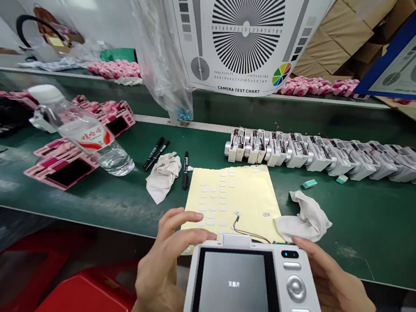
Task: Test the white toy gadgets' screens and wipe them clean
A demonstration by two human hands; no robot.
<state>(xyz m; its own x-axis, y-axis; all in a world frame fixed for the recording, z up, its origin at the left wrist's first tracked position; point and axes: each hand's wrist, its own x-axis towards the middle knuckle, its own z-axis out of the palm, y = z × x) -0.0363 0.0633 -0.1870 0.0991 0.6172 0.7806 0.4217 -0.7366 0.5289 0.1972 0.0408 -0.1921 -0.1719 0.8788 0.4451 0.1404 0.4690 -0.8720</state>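
Both my hands hold a small white camera body [290,305] at the bottom of the view, its lit grey screen [237,288] facing me. My left hand [165,271] grips the left edge, with its fingers curled over the top corner. My right hand [341,304] cups the right side by the silver buttons [296,288]. Thin red and black wires [250,232] run from the camera's top onto a yellow sheet [254,191] dotted with round white stickers.
A row of white camera bodies [328,157] lines the green bench [380,230]. Two white cloths [162,176] [308,220], black markers [154,153], a lying water bottle [83,132] and pink parts [65,170] are around. A camera test chart [244,35] hangs behind.
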